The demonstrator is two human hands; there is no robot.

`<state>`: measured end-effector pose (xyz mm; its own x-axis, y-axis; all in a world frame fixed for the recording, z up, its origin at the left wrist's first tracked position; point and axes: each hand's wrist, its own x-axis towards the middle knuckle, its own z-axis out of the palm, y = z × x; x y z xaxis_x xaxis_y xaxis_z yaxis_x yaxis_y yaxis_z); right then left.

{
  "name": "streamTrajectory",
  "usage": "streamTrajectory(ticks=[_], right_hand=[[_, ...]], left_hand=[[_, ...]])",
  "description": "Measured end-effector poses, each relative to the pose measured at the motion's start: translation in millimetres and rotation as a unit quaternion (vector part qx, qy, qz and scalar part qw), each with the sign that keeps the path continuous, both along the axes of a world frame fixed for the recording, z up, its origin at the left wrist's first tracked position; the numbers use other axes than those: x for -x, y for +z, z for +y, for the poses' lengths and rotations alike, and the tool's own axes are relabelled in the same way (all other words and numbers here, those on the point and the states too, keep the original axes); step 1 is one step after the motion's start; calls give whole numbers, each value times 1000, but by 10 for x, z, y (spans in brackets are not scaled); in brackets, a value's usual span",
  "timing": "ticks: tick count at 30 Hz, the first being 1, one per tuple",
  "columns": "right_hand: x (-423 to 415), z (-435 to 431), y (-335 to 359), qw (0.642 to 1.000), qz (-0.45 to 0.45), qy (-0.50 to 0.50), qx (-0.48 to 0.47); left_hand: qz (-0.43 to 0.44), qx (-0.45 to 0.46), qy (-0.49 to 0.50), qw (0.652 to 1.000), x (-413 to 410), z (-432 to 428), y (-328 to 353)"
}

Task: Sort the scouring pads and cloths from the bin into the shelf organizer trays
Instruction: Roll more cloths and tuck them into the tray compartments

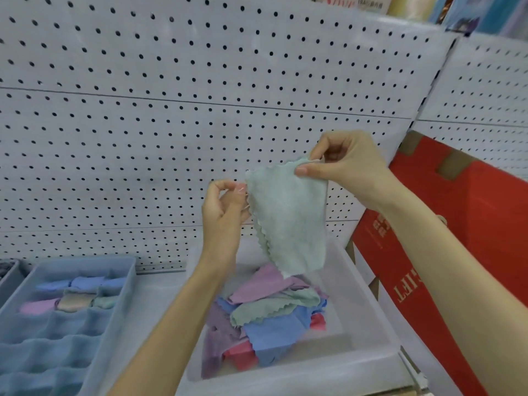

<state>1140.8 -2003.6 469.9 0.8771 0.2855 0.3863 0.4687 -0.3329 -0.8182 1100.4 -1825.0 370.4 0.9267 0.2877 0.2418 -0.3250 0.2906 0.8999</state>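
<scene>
Green cloth is being held up over the bin, not yet going into a tray.

The white pegboard wall (200, 81) is filling the upper frame. The clear bin (368, 295) at lower centre is holding a heap of mixed cloths (274, 318), and the blue organizer tray (125, 281) at lower left is carrying a few folded ones in its far compartments. The green cloth (291, 218) is hanging at centre, above the bin. The right grip (345, 164) is pinching its top corner between thumb and forefinger, and the left grip (225, 207) is pinching its left edge. I judge the cloth is being spread for folding; next it is needing a small fold, then a move left to a free compartment.
</scene>
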Motion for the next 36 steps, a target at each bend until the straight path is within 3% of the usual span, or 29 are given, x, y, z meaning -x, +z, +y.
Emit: streamTrajectory(ticks=[9,24,32,36], right_hand=[[-48,-50,146,999,27,-28,29],[-111,-50,-133,996,72,-49,-33],[-123,-53,-215,994,81,-48,-47],[-145,-70,-260,993,86,-56,-53]], left_hand=[[81,38,-96,991,76,-334,-258],[188,3,-85,979,159,-297,-550],[255,76,-147,953,117,-250,-653],[237,136,-191,943,137,-223,-660]])
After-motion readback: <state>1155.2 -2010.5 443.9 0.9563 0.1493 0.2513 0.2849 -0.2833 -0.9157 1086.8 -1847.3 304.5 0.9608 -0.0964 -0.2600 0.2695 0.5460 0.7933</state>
